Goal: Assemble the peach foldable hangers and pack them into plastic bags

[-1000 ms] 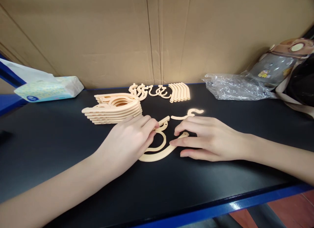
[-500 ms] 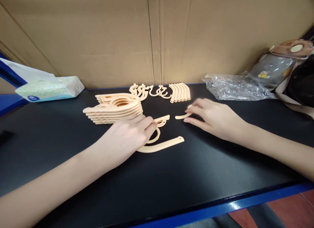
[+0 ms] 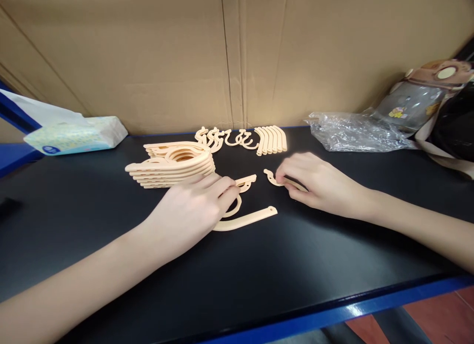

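My left hand is closed over a cream plastic clothes hanger piece lying on the black tabletop. Its ring, a curved arm and a short straight end show past my fingers; the rest is covered. To the right, my right hand pinches a small cream hanger hook between thumb and fingers, its notched end pointing left toward the hanger piece, with a small gap between them. Behind my left hand is a stack of similar hanger pieces.
At the back lie several loose hooks and a row of curved hanger arms. A tissue pack sits at the left. Crumpled clear plastic and a water bottle are at the right. Cardboard stands behind the table.
The hook in my right hand has been turned, so its notched end now points left instead of its curved end. My left hand stays nearly still on the hanger piece.
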`<action>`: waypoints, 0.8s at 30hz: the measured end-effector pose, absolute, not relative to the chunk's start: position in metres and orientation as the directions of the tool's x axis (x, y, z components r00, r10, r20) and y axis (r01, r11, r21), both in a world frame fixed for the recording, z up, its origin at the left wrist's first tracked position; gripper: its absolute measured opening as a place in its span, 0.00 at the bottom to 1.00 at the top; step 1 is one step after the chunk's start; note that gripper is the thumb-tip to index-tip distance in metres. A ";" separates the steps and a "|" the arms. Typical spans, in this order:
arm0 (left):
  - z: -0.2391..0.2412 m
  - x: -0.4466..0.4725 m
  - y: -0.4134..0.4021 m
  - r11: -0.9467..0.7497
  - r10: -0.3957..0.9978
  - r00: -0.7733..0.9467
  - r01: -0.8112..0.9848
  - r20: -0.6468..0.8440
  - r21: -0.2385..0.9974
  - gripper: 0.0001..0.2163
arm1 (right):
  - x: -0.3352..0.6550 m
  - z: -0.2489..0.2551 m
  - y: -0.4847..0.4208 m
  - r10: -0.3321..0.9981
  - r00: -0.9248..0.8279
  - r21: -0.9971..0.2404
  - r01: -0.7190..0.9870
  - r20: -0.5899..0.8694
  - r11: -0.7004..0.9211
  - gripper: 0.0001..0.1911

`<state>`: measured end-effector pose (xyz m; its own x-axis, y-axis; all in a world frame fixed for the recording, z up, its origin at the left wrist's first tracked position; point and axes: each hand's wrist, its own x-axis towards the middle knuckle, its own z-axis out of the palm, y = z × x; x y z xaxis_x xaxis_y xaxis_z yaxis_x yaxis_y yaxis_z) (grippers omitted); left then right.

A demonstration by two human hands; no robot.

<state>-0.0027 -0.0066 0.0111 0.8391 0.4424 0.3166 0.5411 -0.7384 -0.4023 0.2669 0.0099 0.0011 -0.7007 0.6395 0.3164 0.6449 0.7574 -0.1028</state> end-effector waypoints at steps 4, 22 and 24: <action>0.013 0.003 -0.011 -0.784 0.367 0.839 0.511 0.402 -0.352 0.12 | 0.267 0.002 0.011 0.635 -0.691 -0.108 0.643 0.346 0.759 0.02; -0.002 0.014 -0.016 -0.861 0.479 0.792 0.508 0.378 0.026 0.08 | 0.258 -0.008 0.011 0.740 -0.516 -0.043 0.808 0.431 0.588 0.19; -0.005 0.013 -0.015 -0.837 0.538 0.776 0.538 0.329 0.099 0.08 | 0.256 -0.009 0.013 0.742 -0.514 -0.032 0.813 0.431 0.582 0.18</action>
